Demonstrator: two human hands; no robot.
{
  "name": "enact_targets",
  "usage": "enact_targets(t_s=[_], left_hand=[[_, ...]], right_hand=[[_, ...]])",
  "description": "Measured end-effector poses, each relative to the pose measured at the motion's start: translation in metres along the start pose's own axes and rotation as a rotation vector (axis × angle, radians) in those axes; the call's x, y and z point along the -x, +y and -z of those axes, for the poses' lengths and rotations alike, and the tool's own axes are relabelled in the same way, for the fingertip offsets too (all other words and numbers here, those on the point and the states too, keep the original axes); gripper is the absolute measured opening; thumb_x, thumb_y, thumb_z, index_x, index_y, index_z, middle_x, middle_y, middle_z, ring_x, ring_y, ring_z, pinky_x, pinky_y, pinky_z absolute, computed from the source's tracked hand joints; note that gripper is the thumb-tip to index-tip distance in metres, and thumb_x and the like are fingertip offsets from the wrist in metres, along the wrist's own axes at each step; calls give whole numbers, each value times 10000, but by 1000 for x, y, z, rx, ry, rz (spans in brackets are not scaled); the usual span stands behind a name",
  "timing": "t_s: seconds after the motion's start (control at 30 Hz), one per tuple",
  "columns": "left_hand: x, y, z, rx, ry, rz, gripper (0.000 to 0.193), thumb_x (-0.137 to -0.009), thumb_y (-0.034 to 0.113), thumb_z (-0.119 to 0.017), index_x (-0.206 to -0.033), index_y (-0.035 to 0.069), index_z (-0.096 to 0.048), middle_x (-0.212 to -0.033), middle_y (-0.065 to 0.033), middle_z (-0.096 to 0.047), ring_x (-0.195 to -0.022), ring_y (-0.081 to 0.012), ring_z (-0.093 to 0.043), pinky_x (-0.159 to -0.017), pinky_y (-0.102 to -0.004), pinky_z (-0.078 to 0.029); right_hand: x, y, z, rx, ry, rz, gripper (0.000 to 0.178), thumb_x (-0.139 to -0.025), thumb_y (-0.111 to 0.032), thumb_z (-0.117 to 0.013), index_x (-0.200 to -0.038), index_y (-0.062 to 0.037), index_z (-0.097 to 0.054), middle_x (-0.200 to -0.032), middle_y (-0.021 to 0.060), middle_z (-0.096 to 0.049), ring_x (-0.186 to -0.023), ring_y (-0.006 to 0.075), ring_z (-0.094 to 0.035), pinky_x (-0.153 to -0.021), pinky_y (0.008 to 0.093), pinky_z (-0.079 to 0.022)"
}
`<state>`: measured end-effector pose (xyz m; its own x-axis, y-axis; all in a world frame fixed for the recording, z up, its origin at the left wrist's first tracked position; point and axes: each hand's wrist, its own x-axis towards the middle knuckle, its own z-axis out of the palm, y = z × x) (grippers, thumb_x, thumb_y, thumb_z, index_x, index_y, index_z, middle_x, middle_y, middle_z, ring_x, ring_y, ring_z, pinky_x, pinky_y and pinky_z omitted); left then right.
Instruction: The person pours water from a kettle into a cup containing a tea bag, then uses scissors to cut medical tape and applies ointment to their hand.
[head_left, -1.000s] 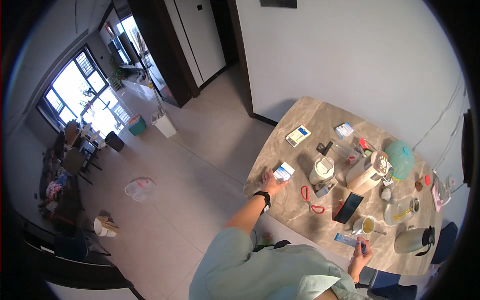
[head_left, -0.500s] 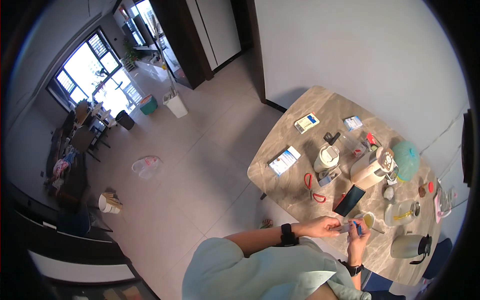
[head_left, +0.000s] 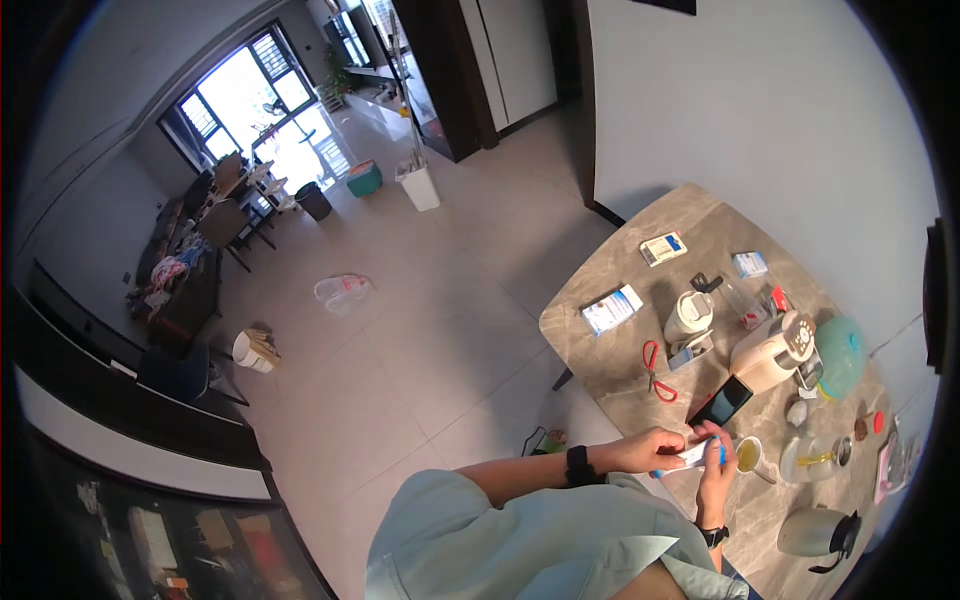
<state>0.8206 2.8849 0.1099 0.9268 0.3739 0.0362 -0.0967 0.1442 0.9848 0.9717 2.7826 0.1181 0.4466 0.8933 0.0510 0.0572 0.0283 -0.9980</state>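
A small white-and-blue packet (head_left: 692,457) is held between my two hands at the near edge of the table; its exact kind is too small to tell. My left hand (head_left: 650,450), with a black band on the wrist, pinches its left side. The fingers of my right hand (head_left: 714,478) are closed round the other side. Just beyond them lies a black phone (head_left: 727,402). Close to my right hand stands a white cup with yellow contents (head_left: 748,456), a spoon handle (head_left: 765,477) beside it. Red-handled scissors (head_left: 655,375) rest farther left.
On the marbled table (head_left: 625,375) stand a cream kettle-like appliance (head_left: 765,355), a lidded tumbler (head_left: 688,317), a glass jar (head_left: 805,458) and a jug (head_left: 815,532). Medicine-like boxes (head_left: 612,309) lie toward the far side. A plastic bag (head_left: 343,291) is on the floor.
The view has swung left, so the table sits farther right. The packet has turned between my hands, and more of its white face shows. Both hands still hold it.
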Motion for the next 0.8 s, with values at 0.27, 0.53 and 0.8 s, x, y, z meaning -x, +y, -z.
enact_targets(t_s=[0.27, 0.53, 0.8], left_hand=[[11, -5, 10, -441, -55, 75, 261, -817, 249, -623, -800, 9, -522, -645, -58, -518, -602, -149, -489, -553, -310, -385], [1, -13, 9, -360, -104, -34, 266, -810, 261, -608, -841, 31, -478, -673, -91, -542, -611, -182, -533, -542, -333, -398], [4, -2, 12, -154, -141, 187, 179, -870, 187, -511, -909, 19, -468, -711, -64, -503, -626, -156, -507, -577, -325, -393]], right_hand=[[21, 7, 10, 28, 80, -127, 54, -835, -65, -626, -816, -19, -605, -665, 7, -552, -524, 68, -494, -467, 185, -373], [24, -5, 2, 59, 80, -57, 69, -789, 56, -606, -810, -4, -580, -726, 16, -561, -598, 87, -529, -545, 219, -434], [22, -2, -7, 2, 71, -62, 128, -788, 68, -600, -894, -2, -579, -742, 28, -579, -606, 88, -550, -535, 209, -434]])
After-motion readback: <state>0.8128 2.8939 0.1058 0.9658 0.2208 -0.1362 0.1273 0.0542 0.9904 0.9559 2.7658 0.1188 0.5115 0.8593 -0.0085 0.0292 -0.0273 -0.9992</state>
